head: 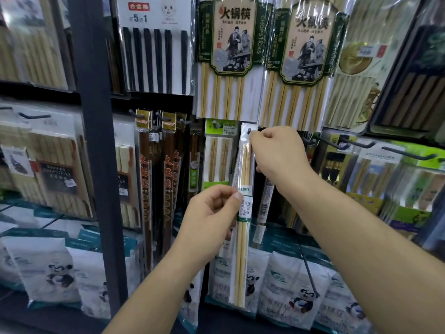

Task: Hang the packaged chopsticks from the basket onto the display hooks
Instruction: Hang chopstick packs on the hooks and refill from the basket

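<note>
Two big packs [231,56] overhang the thin pack [243,249]

I see the chopstick pack [243,237] upright, my right hand [279,150] at its top by a hook [249,130], my left hand [212,218] at its middle; larger packs [231,56] above, bags [296,285] below.

Bare left hand [212,213] and right hand [279,155]

Price label [246,206] unreadable; right hand [279,153] covers top corner of chopstick pack [242,251].
</note>
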Demonstrator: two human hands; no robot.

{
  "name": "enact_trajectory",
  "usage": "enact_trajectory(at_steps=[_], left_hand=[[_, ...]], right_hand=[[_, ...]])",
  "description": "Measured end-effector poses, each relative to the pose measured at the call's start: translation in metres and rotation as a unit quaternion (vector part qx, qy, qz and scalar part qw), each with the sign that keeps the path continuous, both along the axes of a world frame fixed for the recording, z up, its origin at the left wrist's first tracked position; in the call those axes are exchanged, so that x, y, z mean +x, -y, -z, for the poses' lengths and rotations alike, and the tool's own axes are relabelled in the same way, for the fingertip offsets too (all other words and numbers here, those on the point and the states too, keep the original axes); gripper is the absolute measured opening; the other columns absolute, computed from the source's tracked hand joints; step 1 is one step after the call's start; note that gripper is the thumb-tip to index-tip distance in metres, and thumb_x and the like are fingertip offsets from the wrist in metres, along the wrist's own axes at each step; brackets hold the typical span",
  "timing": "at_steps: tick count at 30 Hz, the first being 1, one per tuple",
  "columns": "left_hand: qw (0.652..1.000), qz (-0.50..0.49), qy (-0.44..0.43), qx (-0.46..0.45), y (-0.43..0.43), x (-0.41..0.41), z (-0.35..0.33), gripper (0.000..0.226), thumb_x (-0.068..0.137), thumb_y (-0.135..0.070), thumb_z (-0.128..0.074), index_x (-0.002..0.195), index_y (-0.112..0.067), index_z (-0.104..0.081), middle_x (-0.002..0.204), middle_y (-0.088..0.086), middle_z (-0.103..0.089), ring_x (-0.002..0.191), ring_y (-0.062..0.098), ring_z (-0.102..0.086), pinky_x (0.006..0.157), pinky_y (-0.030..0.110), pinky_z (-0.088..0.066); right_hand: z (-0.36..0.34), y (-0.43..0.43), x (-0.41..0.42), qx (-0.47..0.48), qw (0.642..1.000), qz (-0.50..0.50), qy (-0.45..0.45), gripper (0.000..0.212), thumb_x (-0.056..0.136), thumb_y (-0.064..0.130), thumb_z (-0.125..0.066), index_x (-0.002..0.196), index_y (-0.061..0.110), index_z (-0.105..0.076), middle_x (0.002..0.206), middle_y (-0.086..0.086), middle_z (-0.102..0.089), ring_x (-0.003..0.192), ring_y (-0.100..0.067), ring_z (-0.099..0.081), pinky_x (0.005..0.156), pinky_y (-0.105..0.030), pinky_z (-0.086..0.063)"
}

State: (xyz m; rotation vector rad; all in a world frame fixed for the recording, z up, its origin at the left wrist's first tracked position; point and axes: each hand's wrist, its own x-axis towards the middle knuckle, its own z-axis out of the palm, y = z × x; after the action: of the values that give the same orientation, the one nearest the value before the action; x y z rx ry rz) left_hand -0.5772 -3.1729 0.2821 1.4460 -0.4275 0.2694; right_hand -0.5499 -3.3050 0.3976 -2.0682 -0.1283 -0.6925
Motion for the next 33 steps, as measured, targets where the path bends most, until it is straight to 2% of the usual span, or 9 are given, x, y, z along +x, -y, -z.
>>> enact_trajectory(at_steps=[4, 8, 12, 16, 19, 21, 23, 27, 33], left_hand=[[1.0, 0.002, 0.002, 0.002, -0.001, 0.0, 0.0, 0.021, 0.1, -0.022, -0.065, 0.088, -0.036, -0.074, 0.062, -0.01, -0.061, 0.052, 0.006, -0.056, 0.05, 0.023, -0.05], [1.0, -0.019, 0.006, 0.019, 0.0, 0.001, 0.003, 0.019, 0.1, -0.026, -0.065, 0.088, -0.039, -0.072, 0.063, -0.008, -0.062, 0.053, 0.006, -0.056, 0.05, 0.023, -0.05], [0.984, -0.077, 0.055, 0.152, -0.007, 0.006, 0.003, 0.007, 0.1, -0.038, -0.062, 0.094, -0.041, -0.064, 0.079, -0.002, -0.065, 0.063, 0.011, -0.059, 0.06, 0.035, -0.054], [0.935, -0.182, 0.138, 0.273, -0.015, 0.016, -0.01, 0.03, 0.098, -0.057, -0.046, 0.105, -0.033, -0.062, 0.094, -0.017, -0.059, 0.088, 0.0, -0.058, 0.072, 0.021, -0.049], [0.944, -0.184, 0.118, 0.246, -0.013, 0.026, -0.019, 0.052, 0.094, -0.066, -0.036, 0.127, -0.029, -0.054, 0.12, -0.013, -0.052, 0.109, -0.001, -0.053, 0.09, 0.02, -0.044], [0.969, -0.134, 0.078, 0.192, -0.004, 0.034, -0.027, 0.053, 0.1, -0.061, -0.04, 0.139, -0.025, -0.049, 0.133, -0.009, -0.053, 0.122, 0.004, -0.052, 0.102, 0.025, -0.043], [0.988, -0.066, 0.032, 0.134, 0.006, 0.041, -0.035, 0.049, 0.106, -0.051, -0.042, 0.144, -0.021, -0.047, 0.138, -0.007, -0.056, 0.128, 0.005, -0.053, 0.11, 0.029, -0.042], [0.997, 0.018, -0.027, 0.067, 0.025, 0.052, -0.042, 0.044, 0.108, -0.05, -0.036, 0.145, -0.028, -0.046, 0.133, -0.021, -0.055, 0.107, -0.024, -0.054, 0.083, 0.0, -0.04], [0.997, 0.026, -0.07, 0.025, 0.039, 0.065, -0.045, 0.058, 0.109, -0.052, -0.035, 0.16, -0.026, -0.031, 0.155, -0.012, -0.042, 0.13, -0.003, -0.036, 0.107, 0.02, -0.028]], right_hand=[[0.001, 0.002, 0.003, 0.001, 1.0, 0.005, 0.003, 0.05, 0.093, 0.022, -0.051, 0.045, 0.021, -0.037, 0.04, 0.007, -0.034, 0.047, -0.02, -0.044, 0.057, -0.038, -0.049], [0.01, 0.005, -0.001, -0.067, 0.997, 0.022, 0.031, 0.051, 0.097, 0.031, -0.052, 0.051, 0.02, -0.034, 0.044, 0.006, -0.032, 0.047, -0.019, -0.035, 0.055, -0.035, -0.04], [0.028, 0.012, -0.009, -0.107, 0.993, 0.04, 0.042, 0.049, 0.099, 0.042, -0.052, 0.06, 0.012, -0.048, 0.055, -0.003, -0.05, 0.051, -0.021, -0.045, 0.057, -0.043, -0.05], [0.049, 0.019, -0.018, -0.095, 0.993, 0.039, 0.05, 0.031, 0.098, 0.047, -0.054, 0.076, 0.026, -0.061, 0.068, 0.008, -0.062, 0.062, -0.007, -0.057, 0.06, -0.032, -0.049], [0.07, 0.018, -0.018, -0.083, 0.995, 0.009, 0.051, 0.019, 0.1, 0.045, -0.054, 0.109, 0.03, -0.06, 0.104, 0.01, -0.064, 0.089, -0.003, -0.061, 0.078, -0.033, -0.053], [0.085, 0.016, -0.014, -0.084, 0.996, -0.032, 0.029, 0.043, 0.103, 0.045, -0.047, 0.143, 0.026, -0.047, 0.139, 0.005, -0.055, 0.126, -0.01, -0.053, 0.105, -0.039, -0.048], [0.095, 0.01, -0.013, -0.073, 0.994, -0.084, 0.007, 0.059, 0.107, 0.049, -0.036, 0.161, 0.028, -0.022, 0.164, 0.008, -0.03, 0.15, -0.006, -0.026, 0.123, -0.041, -0.029], [0.109, 0.0, -0.004, -0.008, 0.988, -0.157, -0.011, 0.064, 0.105, 0.056, -0.02, 0.162, 0.037, 0.0, 0.168, 0.023, -0.001, 0.151, 0.01, 0.0, 0.128, -0.037, -0.01], [0.114, -0.01, 0.02, 0.123, 0.976, -0.182, -0.016, 0.065, 0.099, 0.066, -0.017, 0.158, 0.046, 0.002, 0.167, 0.026, -0.003, 0.152, 0.007, -0.007, 0.128, -0.039, -0.014]])
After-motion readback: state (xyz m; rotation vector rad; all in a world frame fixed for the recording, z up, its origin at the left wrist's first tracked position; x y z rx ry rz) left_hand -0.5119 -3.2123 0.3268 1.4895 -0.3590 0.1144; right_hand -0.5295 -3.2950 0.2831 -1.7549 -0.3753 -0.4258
